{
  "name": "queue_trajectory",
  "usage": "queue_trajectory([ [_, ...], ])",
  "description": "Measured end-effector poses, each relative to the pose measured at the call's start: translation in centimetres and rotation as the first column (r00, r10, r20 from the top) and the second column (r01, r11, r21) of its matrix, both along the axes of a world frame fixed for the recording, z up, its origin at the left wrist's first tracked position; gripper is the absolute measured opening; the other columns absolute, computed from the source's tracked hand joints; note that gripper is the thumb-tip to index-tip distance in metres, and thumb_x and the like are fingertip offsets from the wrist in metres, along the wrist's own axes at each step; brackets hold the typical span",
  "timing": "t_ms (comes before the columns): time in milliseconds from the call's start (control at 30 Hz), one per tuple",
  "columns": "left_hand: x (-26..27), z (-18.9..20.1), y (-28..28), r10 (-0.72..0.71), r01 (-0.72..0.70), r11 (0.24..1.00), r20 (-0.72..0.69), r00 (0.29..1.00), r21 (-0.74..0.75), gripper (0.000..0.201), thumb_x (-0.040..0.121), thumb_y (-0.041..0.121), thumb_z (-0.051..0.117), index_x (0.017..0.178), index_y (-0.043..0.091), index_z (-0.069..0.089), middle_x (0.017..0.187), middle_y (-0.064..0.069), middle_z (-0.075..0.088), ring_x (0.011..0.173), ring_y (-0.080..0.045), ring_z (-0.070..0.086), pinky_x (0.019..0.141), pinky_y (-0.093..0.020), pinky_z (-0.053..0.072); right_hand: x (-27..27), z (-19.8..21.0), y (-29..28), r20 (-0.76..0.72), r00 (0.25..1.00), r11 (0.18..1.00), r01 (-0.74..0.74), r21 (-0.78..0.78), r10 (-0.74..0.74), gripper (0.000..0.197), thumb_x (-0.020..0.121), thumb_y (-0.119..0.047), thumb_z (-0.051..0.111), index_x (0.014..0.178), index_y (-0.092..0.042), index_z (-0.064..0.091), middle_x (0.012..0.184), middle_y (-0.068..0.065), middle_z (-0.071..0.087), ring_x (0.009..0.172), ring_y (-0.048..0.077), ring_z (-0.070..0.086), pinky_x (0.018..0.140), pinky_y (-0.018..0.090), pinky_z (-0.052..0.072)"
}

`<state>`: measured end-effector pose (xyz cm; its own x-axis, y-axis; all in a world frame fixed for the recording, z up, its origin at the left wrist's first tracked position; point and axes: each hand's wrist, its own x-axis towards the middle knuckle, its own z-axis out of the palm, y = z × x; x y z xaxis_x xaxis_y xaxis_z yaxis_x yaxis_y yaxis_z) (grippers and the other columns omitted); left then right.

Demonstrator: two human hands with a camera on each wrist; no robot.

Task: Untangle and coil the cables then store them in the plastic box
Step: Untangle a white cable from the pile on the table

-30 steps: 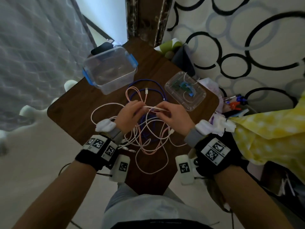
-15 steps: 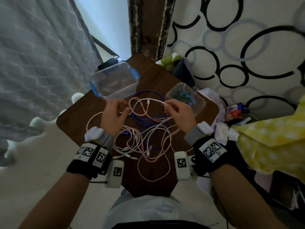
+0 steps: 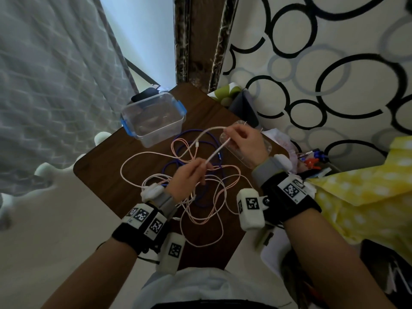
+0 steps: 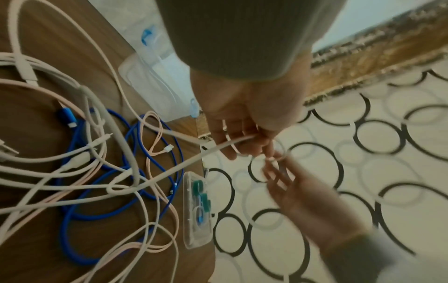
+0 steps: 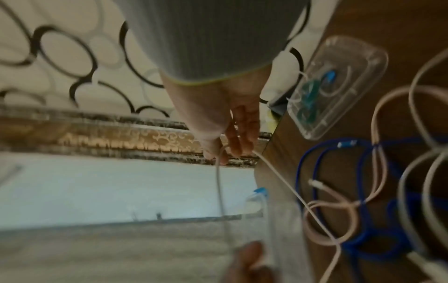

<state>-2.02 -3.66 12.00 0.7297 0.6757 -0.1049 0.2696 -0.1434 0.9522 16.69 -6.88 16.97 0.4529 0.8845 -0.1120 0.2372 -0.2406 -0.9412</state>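
Untangling step: your left hand (image 3: 189, 175) and right hand (image 3: 245, 143) each pinch white cable (image 3: 215, 151), taut between grips. Next: draw it clear of tangle below, then coil.

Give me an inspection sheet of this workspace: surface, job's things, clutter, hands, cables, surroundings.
Surface: dark wooden table, cables spread over its middle.
Job's things: clear plastic box with blue clips, open, at the far left of the table; no cable seen inside.
Clutter: clear lid lying flat at the right edge, small green and blue bits under or on it.
Grippers: left hand and right hand both pinch the white cable, raised off the table.
Cables: pink cables and blue cable still tangled together.
Surroundings: circle-patterned wall, yellow dotted cloth.
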Motion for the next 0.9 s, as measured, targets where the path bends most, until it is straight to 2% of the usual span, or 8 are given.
queue_trajectory([
  [167, 0.8, 0.2, 1.1, 0.030, -0.030, 1.000, 0.010, 0.999, -0.002, 0.026, 0.099, 0.017, 0.034, 0.095, 0.023, 0.059, 0.060, 0.005, 0.042, 0.049, -0.002, 0.041, 0.053, -0.018, 0.038, 0.6, -3.1, -2.1, 0.426, 0.879, 0.972, -0.153, -0.177, 0.216, 0.022, 0.090, -0.013, 0.051, 0.101, -0.020, 0.069, 0.135, 0.009, 0.040, 0.127, 0.021, 0.032, 0.107, 0.036, 0.028],
  [233, 1.3, 0.5, 1.3, 0.010, -0.009, 0.999, -0.020, 1.000, 0.048, 0.025, 0.099, 0.019, 0.035, 0.094, 0.027, 0.058, 0.059, 0.006, 0.044, 0.048, -0.001, 0.043, 0.053, -0.017, 0.040, -0.3, -3.1, -2.2, 0.496, 0.807, 0.946, -0.298, -0.124, 0.319, 0.017, 0.088, -0.014, 0.055, 0.100, -0.013, 0.067, 0.124, 0.010, 0.053, 0.116, 0.020, 0.045, 0.098, 0.034, 0.035],
  [300, 1.1, 0.5, 1.7, 0.043, -0.041, 0.997, -0.028, 0.999, 0.063, 0.023, 0.099, 0.020, 0.036, 0.091, 0.031, 0.055, 0.060, 0.005, 0.047, 0.049, -0.001, 0.046, 0.056, -0.019, 0.043, -1.4, -2.8, -1.7, 0.488, 0.795, 0.925, -0.369, -0.085, 0.362, 0.016, 0.092, -0.020, 0.054, 0.094, -0.007, 0.063, 0.092, 0.009, 0.063, 0.085, 0.018, 0.056, 0.075, 0.030, 0.041],
  [433, -0.8, -0.2, 1.8, 0.026, -0.028, 1.000, -0.088, 0.996, -0.014, 0.016, 0.097, 0.022, 0.042, 0.098, 0.022, 0.057, 0.079, 0.000, 0.060, 0.069, -0.010, 0.058, 0.074, -0.030, 0.048, -1.6, -1.7, -0.9, 0.283, 0.957, 0.994, -0.090, 0.070, 0.067, 0.015, 0.097, -0.022, 0.046, 0.088, -0.013, 0.055, 0.075, -0.002, 0.055, 0.069, 0.008, 0.050, 0.062, 0.016, 0.038],
  [533, -1.7, -0.5, 1.8, -0.004, 0.000, 1.000, -0.139, 0.990, -0.032, 0.019, 0.097, 0.015, 0.040, 0.096, 0.022, 0.058, 0.086, 0.003, 0.063, 0.082, -0.006, 0.061, 0.084, -0.027, 0.046, -0.6, -1.4, -0.7, 0.247, 0.966, 0.995, 0.061, 0.075, -0.078, 0.015, 0.096, -0.027, 0.045, 0.089, -0.018, 0.054, 0.084, 0.006, 0.060, 0.077, 0.013, 0.055, 0.066, 0.015, 0.041],
  [633, -1.5, 0.1, 1.7, 0.086, -0.091, 0.991, -0.058, 0.995, -0.101, 0.023, 0.098, 0.013, 0.037, 0.091, 0.025, 0.056, 0.084, -0.001, 0.064, 0.086, -0.014, 0.065, 0.088, -0.031, 0.050, -0.5, -1.9, -0.7, 0.336, 0.942, 1.000, 0.011, -0.004, -0.009, 0.019, 0.097, -0.027, 0.044, 0.098, -0.016, 0.059, 0.088, 0.002, 0.061, 0.083, 0.015, 0.057, 0.069, 0.021, 0.043],
  [767, -0.4, 1.4, 0.6, 0.105, -0.098, 0.973, 0.021, 0.994, -0.208, 0.020, 0.099, 0.017, 0.035, 0.092, 0.024, 0.052, 0.082, -0.009, 0.067, 0.086, -0.025, 0.068, 0.085, -0.034, 0.054, -0.7, -3.1, -1.5, 0.539, 0.841, 0.997, -0.073, 0.019, 0.051, 0.047, 0.089, -0.022, 0.056, 0.134, -0.017, 0.044, 0.124, 0.009, 0.054, 0.114, 0.022, 0.049, 0.098, 0.034, 0.036],
  [900, 0.1, 2.2, -1.1, 0.001, 0.006, 0.998, -0.138, 0.990, 0.057, 0.018, 0.098, 0.021, 0.038, 0.096, 0.026, 0.055, 0.072, 0.003, 0.068, 0.073, -0.012, 0.067, 0.076, -0.024, 0.051, -1.3, -2.8, -2.6, 0.797, 0.596, 0.987, -0.160, 0.001, 0.096, 0.064, 0.080, -0.029, 0.058, 0.140, -0.030, 0.035, 0.148, 0.014, 0.029, 0.138, 0.033, 0.025, 0.112, 0.055, 0.011],
])
